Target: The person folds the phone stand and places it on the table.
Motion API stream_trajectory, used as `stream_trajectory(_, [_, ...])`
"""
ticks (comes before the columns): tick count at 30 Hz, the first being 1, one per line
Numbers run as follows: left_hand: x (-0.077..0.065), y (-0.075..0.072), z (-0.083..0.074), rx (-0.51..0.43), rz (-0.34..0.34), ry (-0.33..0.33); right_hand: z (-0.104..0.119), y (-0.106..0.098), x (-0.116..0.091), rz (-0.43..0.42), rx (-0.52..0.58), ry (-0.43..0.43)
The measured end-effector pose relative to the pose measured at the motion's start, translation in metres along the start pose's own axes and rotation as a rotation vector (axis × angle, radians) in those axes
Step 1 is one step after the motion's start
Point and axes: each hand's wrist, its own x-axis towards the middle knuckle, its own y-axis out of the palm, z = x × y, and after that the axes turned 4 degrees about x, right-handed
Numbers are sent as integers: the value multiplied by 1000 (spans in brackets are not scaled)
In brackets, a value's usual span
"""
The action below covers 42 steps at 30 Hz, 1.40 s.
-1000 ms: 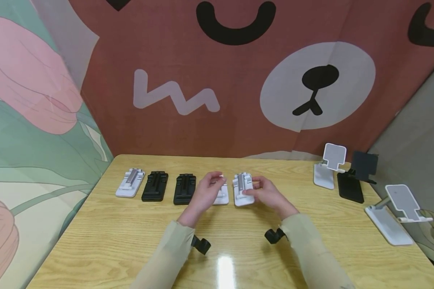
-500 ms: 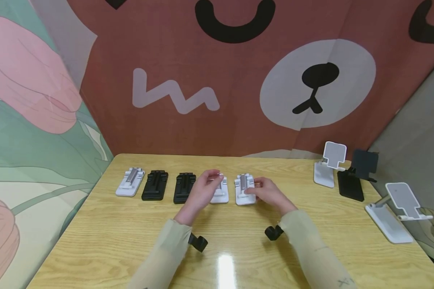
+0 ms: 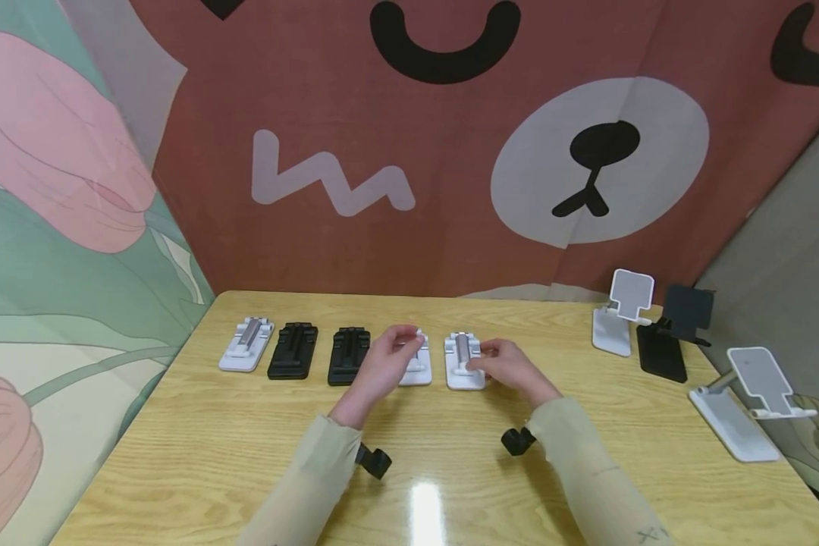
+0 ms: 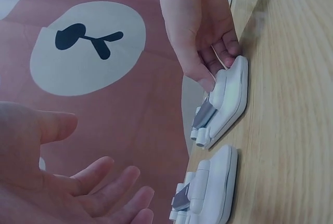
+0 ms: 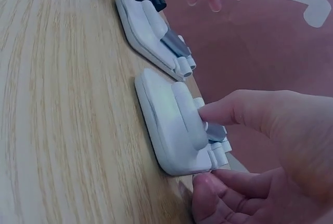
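Observation:
My right hand (image 3: 512, 368) grips a white folded phone stand (image 3: 459, 375) lying flat, the rightmost of the row. In the right wrist view my thumb (image 5: 223, 110) presses on top of this stand (image 5: 161, 115), with the other fingers along its side edge. My left hand (image 3: 382, 364) hovers above a neighbouring white folded phone stand (image 3: 419, 370) and partly hides it. Its fingers (image 4: 117, 185) are spread and relaxed in the left wrist view, holding nothing, while that stand (image 4: 216, 187) lies on the table beside them.
Left along the row lie two black folded stands (image 3: 348, 356) (image 3: 293, 351) and a white folded one (image 3: 246, 345). At the table's right edge, two white stands (image 3: 610, 334) (image 3: 740, 428) and a black one (image 3: 662, 354) stand unfolded. A printed cloth (image 3: 450, 250) hangs behind the table (image 3: 246, 455).
The stand under my right hand was tilted and has come down level in line with the row, shifting slightly right. My left hand has drifted slightly left and stays open.

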Motion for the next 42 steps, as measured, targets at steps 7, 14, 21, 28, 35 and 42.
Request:
stream_trajectory(7, [0, 2, 1, 5, 6, -12, -2, -7, -1, -40, 21, -6])
stream_trajectory(14, [0, 1, 2, 10, 12, -15, -1, -37, -2, -140, 10, -30])
stream_trajectory(21, [-1, -1, 1, 12, 20, -35, 0, -77, -6, -331, -11, -67])
stream_trajectory(28, [-2, -2, 3, 18, 26, -26, 1, -121, -11, -531, -5, -57])
stream_trajectory(35, [-1, -2, 3, 29, 30, -6, -3, -167, -12, -630, -38, 108])
stream_trajectory(42, [0, -1, 5, 32, 33, 4, -12, -192, -10, -619, -35, 185])
